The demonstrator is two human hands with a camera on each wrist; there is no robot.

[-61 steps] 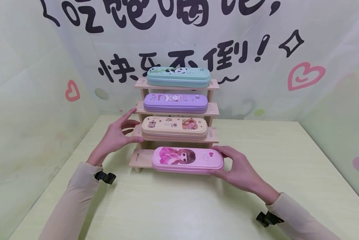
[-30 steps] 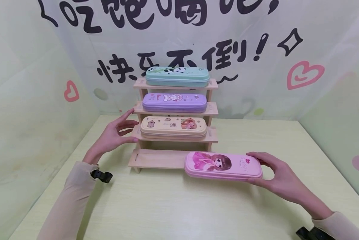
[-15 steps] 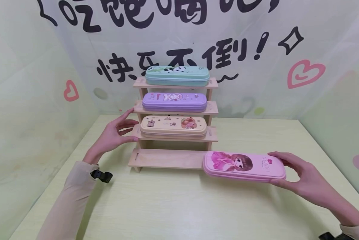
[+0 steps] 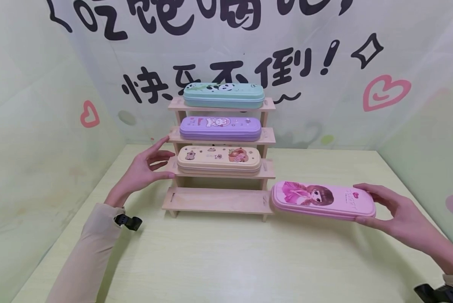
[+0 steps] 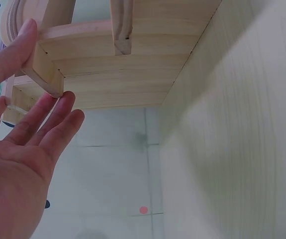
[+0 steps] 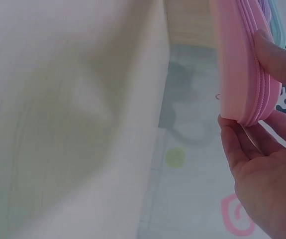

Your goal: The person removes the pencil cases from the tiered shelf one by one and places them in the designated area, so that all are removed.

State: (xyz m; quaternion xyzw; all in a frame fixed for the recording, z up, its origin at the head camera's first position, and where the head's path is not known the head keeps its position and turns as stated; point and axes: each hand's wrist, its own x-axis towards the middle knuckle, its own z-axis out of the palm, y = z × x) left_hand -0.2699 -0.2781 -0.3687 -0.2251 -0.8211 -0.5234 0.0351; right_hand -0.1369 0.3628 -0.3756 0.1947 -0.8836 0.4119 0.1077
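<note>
My right hand [image 4: 404, 219] grips the right end of a pink zippered pencil case [image 4: 306, 200] with a doll picture on its lid. Thumb and fingers take it from its front and back edges, as the right wrist view shows. The case is lifted just right of the bottom tier of a wooden stepped display rack [image 4: 219, 200]. At the rack's left end, my left hand [image 4: 139, 170] holds it, thumb at the third tier's front corner and index fingertip on the tier above. The left wrist view has the other fingertips at the board's back corner [image 5: 57, 92].
Higher up the rack lie a cream pencil case [image 4: 219, 159], a purple one [image 4: 220, 128] and a mint panda one [image 4: 224, 96], one per tier. The bottom tier is bare. Pale table [image 4: 226, 261] meets a printed cloth backdrop [image 4: 325, 126] behind and at both sides.
The right hand has slid the pink pencil case off the bottom tier to the right, then raised it slightly and moved it back. The left hand stays at the rack.
</note>
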